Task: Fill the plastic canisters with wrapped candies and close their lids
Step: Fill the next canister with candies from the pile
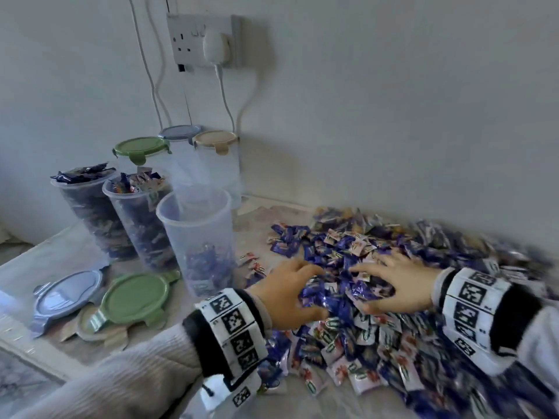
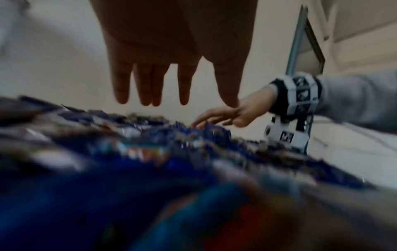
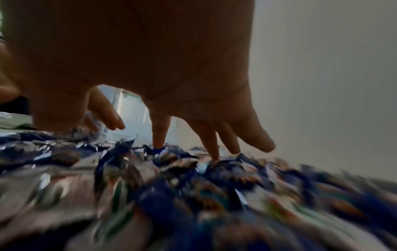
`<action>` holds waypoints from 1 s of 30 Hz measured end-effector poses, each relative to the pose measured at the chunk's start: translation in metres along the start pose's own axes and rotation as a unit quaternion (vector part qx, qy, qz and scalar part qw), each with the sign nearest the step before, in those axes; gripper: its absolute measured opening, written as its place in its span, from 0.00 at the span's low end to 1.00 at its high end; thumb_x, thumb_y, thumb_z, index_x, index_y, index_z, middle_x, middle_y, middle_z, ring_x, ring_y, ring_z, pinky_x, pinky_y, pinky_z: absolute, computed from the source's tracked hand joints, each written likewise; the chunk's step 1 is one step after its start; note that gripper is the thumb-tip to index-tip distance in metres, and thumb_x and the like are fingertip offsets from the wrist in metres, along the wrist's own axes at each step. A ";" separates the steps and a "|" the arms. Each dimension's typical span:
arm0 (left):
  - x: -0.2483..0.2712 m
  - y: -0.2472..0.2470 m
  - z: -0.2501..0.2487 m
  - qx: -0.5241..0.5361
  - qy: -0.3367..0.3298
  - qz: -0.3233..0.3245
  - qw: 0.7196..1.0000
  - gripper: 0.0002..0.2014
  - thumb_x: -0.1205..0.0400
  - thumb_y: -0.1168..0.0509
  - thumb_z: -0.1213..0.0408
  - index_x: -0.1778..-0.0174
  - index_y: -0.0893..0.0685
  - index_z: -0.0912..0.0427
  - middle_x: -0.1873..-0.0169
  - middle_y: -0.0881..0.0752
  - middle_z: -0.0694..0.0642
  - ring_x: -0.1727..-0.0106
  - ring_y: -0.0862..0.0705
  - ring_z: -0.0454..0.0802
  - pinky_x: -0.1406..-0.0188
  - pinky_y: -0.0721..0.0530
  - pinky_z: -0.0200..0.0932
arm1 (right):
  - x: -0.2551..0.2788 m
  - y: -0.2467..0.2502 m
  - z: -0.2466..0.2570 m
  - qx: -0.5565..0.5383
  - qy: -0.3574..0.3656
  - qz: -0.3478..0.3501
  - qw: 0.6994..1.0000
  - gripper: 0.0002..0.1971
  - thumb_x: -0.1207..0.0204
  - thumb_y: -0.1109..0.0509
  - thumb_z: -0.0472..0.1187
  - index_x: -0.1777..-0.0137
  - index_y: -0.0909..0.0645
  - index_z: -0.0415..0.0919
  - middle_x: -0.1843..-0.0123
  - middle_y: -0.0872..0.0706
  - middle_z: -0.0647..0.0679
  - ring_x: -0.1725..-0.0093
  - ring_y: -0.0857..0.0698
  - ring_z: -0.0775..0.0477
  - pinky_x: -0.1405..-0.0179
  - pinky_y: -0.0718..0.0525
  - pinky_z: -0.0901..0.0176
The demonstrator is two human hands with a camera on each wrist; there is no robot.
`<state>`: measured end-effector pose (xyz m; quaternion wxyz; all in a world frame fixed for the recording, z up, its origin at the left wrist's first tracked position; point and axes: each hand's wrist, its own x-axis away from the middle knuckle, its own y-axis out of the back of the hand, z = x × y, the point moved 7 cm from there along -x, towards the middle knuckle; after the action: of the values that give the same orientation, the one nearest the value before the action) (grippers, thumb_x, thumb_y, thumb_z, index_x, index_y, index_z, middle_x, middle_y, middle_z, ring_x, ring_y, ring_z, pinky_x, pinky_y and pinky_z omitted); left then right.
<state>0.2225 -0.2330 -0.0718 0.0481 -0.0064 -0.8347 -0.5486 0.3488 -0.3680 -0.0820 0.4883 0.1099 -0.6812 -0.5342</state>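
A big heap of blue and white wrapped candies [image 1: 378, 282] covers the table's right half. My left hand [image 1: 290, 293] and right hand [image 1: 390, 285] face each other on the heap, fingers spread and straight, cupping a mound of candies between them. In the left wrist view my left hand [image 2: 171, 88] hovers above the candies [image 2: 150, 152]; in the right wrist view the fingertips [image 3: 212, 152] of my right hand touch the candies [image 3: 171, 186]. An open clear canister [image 1: 196, 240] holds a shallow layer of candies. Two open canisters [image 1: 136, 225] [image 1: 87, 207] beside it are full.
Three lidded canisters stand by the wall: green [image 1: 140, 148], grey-blue [image 1: 180, 133], beige [image 1: 216, 140]. Loose lids lie at front left: green [image 1: 134, 299], grey-blue [image 1: 68, 294], with a beige lid [image 1: 87, 328] under them. Cables hang from a wall socket [image 1: 202, 40].
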 end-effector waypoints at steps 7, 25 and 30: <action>-0.030 -0.054 -0.010 -0.116 0.060 0.219 0.967 0.51 0.31 0.39 0.28 0.22 0.65 0.35 0.19 0.65 0.58 0.18 0.57 0.62 0.25 0.49 0.72 | 0.030 -0.036 -0.021 -0.028 -0.011 0.037 0.999 0.59 0.62 0.47 0.89 0.25 0.63 0.78 0.16 0.67 0.48 0.17 0.63 0.37 0.22 0.47 0.28; -0.037 -0.052 -0.018 -0.094 0.102 0.174 0.975 0.21 0.13 0.50 0.52 0.29 0.40 0.60 0.34 0.31 0.68 0.39 0.23 0.66 0.43 0.24 0.55 | 0.012 -0.032 0.011 -0.014 0.015 0.005 1.000 0.29 0.20 0.38 0.58 0.24 0.45 0.55 0.35 0.32 0.44 0.47 0.23 0.42 0.52 0.25 0.51; -0.035 -0.034 -0.010 -0.014 0.095 0.126 0.987 0.14 0.12 0.51 0.56 0.39 0.35 0.63 0.42 0.25 0.67 0.47 0.21 0.63 0.48 0.25 0.50 | 0.010 -0.019 0.009 -0.103 0.019 -0.044 0.994 0.15 0.18 0.40 0.54 0.37 0.31 0.47 0.45 0.18 0.43 0.46 0.18 0.41 0.49 0.21 0.51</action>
<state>0.2555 -0.2545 -0.1017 0.1955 -0.0600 -0.8113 -0.5478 0.3300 -0.3769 -0.0923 0.4863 0.0990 -0.6076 -0.6201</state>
